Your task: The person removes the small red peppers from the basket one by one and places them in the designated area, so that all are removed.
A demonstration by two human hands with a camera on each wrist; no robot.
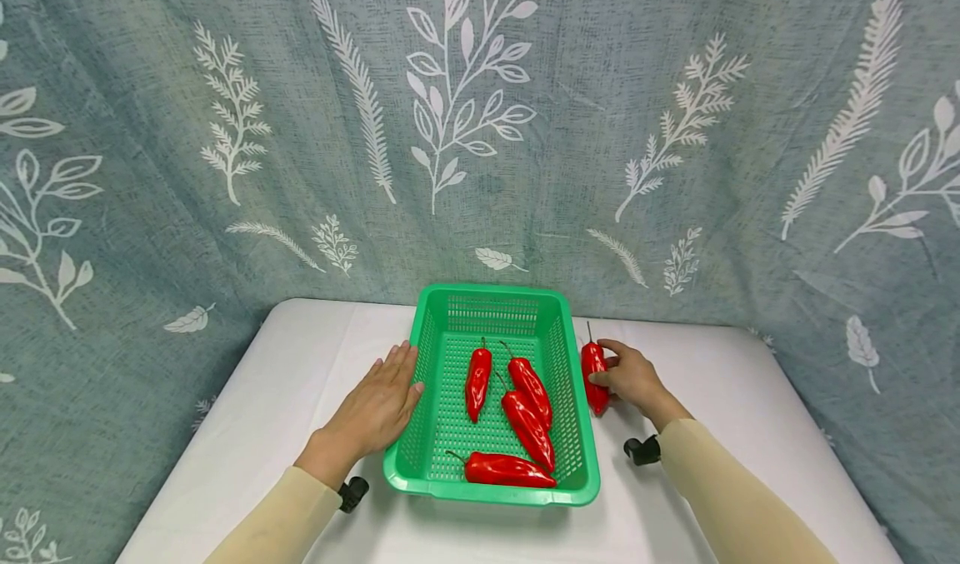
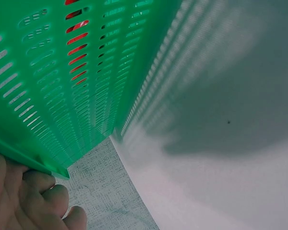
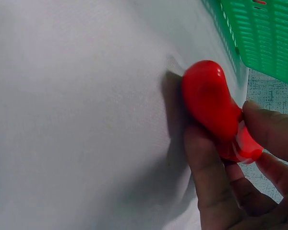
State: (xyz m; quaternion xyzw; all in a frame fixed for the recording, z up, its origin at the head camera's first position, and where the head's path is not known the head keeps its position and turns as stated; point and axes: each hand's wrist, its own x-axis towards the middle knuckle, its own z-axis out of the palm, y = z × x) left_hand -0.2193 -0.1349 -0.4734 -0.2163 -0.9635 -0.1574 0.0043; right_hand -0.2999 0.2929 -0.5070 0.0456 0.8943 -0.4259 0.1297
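Note:
A green plastic basket holds several glossy red peppers, among them one lying crosswise near its front wall. My left hand lies along the basket's left rim with its fingers straight; in the left wrist view its fingertips touch the rim's underside. Just outside the right wall, my right hand holds another red pepper between thumb and fingers. The right wrist view shows this pepper from its rounded tip, low over the white cloth or touching it; I cannot tell which.
White cloth covers the table under the basket. A grey-green curtain with white leaf prints hangs behind and at both sides. Small black wrist cameras sit below both wrists.

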